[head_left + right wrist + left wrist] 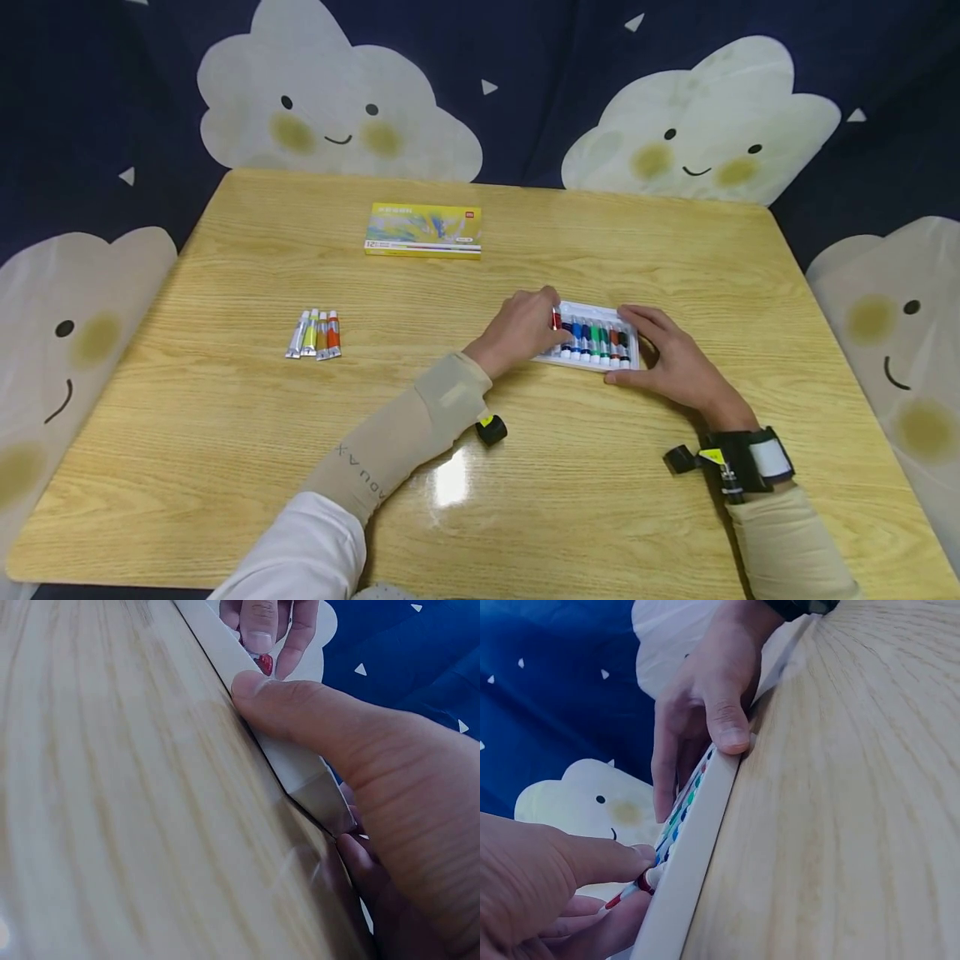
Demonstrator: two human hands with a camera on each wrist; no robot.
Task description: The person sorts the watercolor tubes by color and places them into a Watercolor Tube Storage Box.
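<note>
Left hand (525, 329) pinches red tube (556, 319) at left end of white tray (588, 308), right of frame centre; right hand (678, 367) grips its right end. Looks like tube-handling, in or out unclear; next move likely needs tray steady.

Head view downward, wrist views close (tray (696, 847) shared)

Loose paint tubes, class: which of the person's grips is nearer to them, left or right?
Left. The left grip, pinching a red tube, sits right of the loose tubes, by the left end of the tray; the right grip is farther right, at its other end.
</note>
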